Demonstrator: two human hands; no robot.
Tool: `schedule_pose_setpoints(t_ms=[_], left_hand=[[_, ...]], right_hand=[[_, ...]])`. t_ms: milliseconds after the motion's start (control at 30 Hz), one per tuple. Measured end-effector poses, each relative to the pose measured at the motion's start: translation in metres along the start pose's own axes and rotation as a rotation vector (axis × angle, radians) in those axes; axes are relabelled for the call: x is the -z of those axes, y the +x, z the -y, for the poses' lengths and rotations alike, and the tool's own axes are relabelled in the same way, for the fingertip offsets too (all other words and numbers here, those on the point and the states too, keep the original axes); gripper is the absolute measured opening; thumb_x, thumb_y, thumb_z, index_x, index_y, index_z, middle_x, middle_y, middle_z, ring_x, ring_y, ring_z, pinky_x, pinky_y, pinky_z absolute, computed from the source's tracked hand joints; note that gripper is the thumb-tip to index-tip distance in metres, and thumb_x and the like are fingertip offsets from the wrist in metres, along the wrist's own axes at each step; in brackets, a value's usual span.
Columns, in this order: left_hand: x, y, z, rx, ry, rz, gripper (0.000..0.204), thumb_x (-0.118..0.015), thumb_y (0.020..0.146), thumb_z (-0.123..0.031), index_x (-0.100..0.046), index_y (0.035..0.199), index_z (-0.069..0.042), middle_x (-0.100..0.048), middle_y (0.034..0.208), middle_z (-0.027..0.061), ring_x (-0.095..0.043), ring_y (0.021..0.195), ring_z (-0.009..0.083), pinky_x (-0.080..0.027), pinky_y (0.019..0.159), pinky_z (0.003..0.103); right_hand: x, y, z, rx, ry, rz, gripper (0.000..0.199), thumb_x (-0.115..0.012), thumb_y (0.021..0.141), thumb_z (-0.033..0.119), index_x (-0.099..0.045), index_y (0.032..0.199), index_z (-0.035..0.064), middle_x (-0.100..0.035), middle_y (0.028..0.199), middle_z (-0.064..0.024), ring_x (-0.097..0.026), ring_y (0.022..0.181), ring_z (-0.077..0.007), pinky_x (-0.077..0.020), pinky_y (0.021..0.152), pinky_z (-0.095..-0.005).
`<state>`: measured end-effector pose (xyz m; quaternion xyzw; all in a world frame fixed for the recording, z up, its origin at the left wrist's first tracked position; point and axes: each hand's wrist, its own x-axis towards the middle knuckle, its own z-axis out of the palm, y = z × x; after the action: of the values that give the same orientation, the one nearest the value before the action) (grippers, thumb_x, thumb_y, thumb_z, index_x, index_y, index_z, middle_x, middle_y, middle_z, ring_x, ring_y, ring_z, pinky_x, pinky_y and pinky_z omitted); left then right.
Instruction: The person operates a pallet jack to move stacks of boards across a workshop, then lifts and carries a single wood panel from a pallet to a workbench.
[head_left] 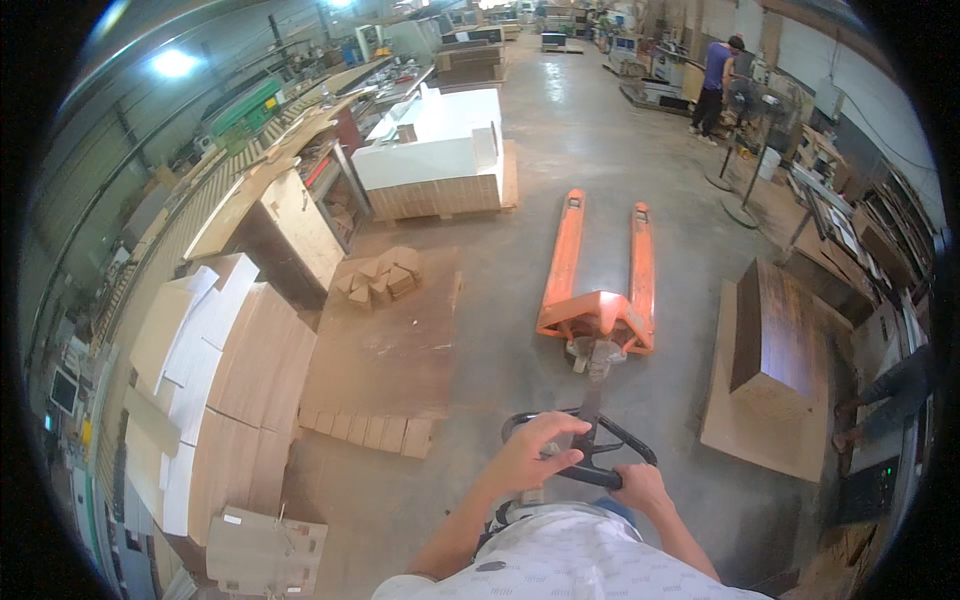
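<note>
My right hand (640,487) grips the black loop handle (592,475) of an orange pallet jack (600,308) standing just ahead; my left hand (535,447), fingers loosely parted, is at the handle, contact unclear. The forks (566,245) so far bear no load.

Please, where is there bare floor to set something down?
Bare floor lies between the orange pallet jack and the tan sheet at right, between the jack and the brown board at left, and beyond the forks. The board's middle is also bare, below the wooden blocks. Crowded: the far left, with stacked panels, and the right wall.
</note>
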<state>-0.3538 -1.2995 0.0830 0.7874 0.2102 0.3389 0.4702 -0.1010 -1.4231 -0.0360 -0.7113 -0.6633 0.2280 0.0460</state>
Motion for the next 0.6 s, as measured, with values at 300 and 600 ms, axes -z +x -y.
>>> schedule_pose_setpoints(t_ms=[300, 600], left_hand=[[-0.034, 0.038, -0.203, -0.602, -1.037, 0.260, 0.080, -0.025, 0.099, -0.069, -0.057, 0.125, 0.000, -0.056, 0.120, 0.0332, -0.055, 0.115, 0.0415, -0.040, 0.101, 0.055], [-0.133, 0.041, -0.274, -0.434, -1.356, 0.486, 0.063, -0.042, 0.096, -0.061, -0.063, 0.111, -0.004, -0.059, 0.105, 0.0269, -0.057, 0.097, 0.0349, -0.045, 0.086, 0.049]], right_hand=[[0.081, -0.064, 0.048, 0.149, 0.175, -0.299, 0.044, -0.081, 0.068, 0.046, -0.066, 0.071, 0.0048, -0.065, 0.068, -0.0173, -0.064, 0.067, -0.0388, -0.0511, 0.061, -0.0465], [0.040, -0.110, 0.005, 0.356, 0.120, -0.828, 0.046, -0.091, 0.056, 0.039, -0.059, 0.074, 0.0103, -0.055, 0.063, -0.0036, -0.055, 0.057, -0.0253, -0.0443, 0.052, -0.0370]])
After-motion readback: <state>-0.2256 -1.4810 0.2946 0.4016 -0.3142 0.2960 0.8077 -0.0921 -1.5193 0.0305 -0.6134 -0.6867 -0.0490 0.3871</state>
